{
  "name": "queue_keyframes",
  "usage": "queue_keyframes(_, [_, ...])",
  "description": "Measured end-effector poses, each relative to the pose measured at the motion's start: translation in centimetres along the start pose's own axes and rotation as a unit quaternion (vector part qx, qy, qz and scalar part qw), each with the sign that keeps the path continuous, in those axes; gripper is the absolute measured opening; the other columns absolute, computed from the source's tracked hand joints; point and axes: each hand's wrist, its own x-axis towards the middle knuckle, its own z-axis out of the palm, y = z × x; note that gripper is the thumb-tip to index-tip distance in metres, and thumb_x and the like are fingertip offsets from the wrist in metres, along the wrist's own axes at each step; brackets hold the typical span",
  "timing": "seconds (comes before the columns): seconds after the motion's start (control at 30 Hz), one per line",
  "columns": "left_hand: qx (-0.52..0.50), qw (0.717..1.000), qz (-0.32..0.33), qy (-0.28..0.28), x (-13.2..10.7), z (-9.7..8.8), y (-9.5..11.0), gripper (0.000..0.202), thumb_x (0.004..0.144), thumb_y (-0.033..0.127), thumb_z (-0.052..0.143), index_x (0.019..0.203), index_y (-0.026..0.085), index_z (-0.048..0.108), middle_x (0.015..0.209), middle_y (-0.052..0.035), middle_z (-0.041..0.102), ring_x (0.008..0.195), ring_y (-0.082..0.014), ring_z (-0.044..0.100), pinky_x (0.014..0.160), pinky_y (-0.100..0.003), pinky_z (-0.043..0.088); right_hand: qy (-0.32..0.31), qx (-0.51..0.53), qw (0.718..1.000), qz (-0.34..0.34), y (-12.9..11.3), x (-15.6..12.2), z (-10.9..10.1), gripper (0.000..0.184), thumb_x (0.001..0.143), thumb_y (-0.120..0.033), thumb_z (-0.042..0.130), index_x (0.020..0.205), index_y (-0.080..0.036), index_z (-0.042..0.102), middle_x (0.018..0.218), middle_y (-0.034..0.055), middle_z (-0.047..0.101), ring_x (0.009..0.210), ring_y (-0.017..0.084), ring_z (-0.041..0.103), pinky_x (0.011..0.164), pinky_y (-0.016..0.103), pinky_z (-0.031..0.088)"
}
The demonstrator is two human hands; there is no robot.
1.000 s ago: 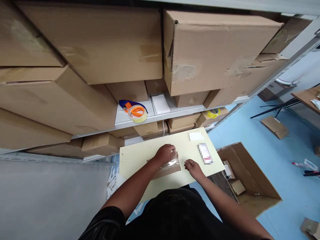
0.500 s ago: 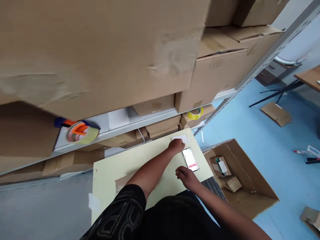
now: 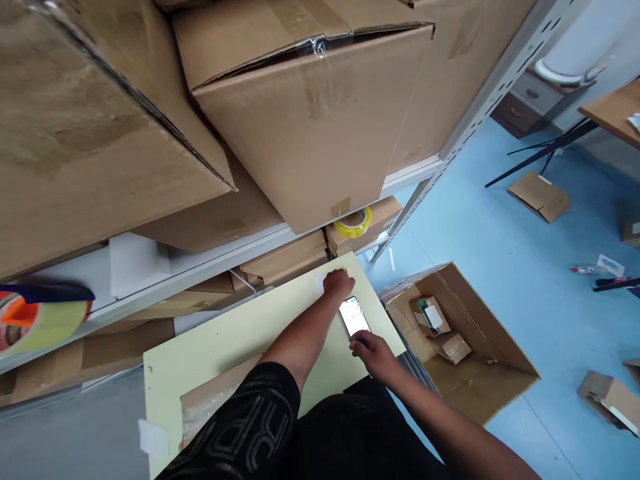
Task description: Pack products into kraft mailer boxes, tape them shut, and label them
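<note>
My left hand is closed in a fist at the far end of a pale yellow tabletop. It rests over a white paper, hiding most of it; its fingertips are out of sight. Just nearer to me lies a phone with a lit screen, flat on the tabletop. My right hand, its fingers curled, is over the phone's lower end and covers that part of the screen. Nothing shows inside the right hand.
Shelving with large cardboard boxes rises ahead. One yellow tape roll sits on a lower box; another tape roll is at left. An open carton holding small boxes stands on the blue floor, right of the table. Flattened cardboard lies beside my left arm.
The view has shifted, so most things appear further left. My right hand has moved onto the phone's lower end. Across the paper, my left hand has moved slightly to the right.
</note>
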Motion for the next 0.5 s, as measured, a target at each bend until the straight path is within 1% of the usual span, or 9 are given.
queue_keyframes(0.13, [-0.021,1.0,-0.01,-0.019,-0.4,-1.0,-0.7,0.03,0.091,0.03,0.054,0.107,0.015,0.074,0.114,-0.0167,0.074,0.105,-0.0291,0.071,0.082,-0.033,0.053,-0.005,0.023,1.0,0.009,0.4,0.5,-0.1,0.023,0.088,-0.041,0.057,0.092,-0.021,0.068,0.08,0.0013,0.067,0.078,0.02,0.064,0.073,0.031,0.047])
queue_keyframes(0.27, [-0.041,0.999,-0.016,-0.015,-0.6,-1.5,-1.8,0.028,0.087,0.025,0.058,0.106,0.015,0.076,0.112,-0.0172,0.075,0.102,-0.0289,0.072,0.08,-0.033,0.053,-0.017,0.032,0.999,0.016,0.9,1.1,0.5,0.025,0.088,-0.043,0.057,0.094,-0.021,0.067,0.082,0.0022,0.069,0.078,0.02,0.065,0.074,0.033,0.049])
queue_keyframes(0.37, [-0.064,0.998,-0.006,-0.005,-0.9,-1.5,-2.4,0.023,0.087,0.028,0.06,0.1,0.016,0.076,0.106,-0.0166,0.076,0.099,-0.0284,0.072,0.08,-0.032,0.051,-0.023,0.028,0.999,0.011,1.2,1.4,1.2,0.025,0.088,-0.043,0.058,0.094,-0.021,0.068,0.082,0.002,0.069,0.078,0.02,0.066,0.075,0.033,0.05])
queue_keyframes(0.43, [-0.088,0.996,0.01,0.004,-1.4,-1.4,-2.7,0.022,0.089,0.033,0.06,0.094,0.018,0.076,0.099,-0.0135,0.076,0.093,-0.0262,0.071,0.076,-0.031,0.05,-0.024,0.028,0.999,0.008,1.1,1.6,1.4,0.024,0.088,-0.043,0.058,0.093,-0.021,0.067,0.083,0.0018,0.069,0.078,0.02,0.066,0.075,0.033,0.05])
queue_keyframes(0.5, [-0.115,0.993,0.027,0.018,-2.2,-1.5,-3.3,0.024,0.093,0.037,0.057,0.089,0.02,0.073,0.093,-0.0088,0.076,0.086,-0.0226,0.07,0.072,-0.028,0.048,-0.021,0.02,1.0,0.008,0.8,2.0,1.4,0.024,0.089,-0.042,0.057,0.093,-0.021,0.067,0.082,0.0015,0.069,0.078,0.02,0.066,0.074,0.033,0.05])
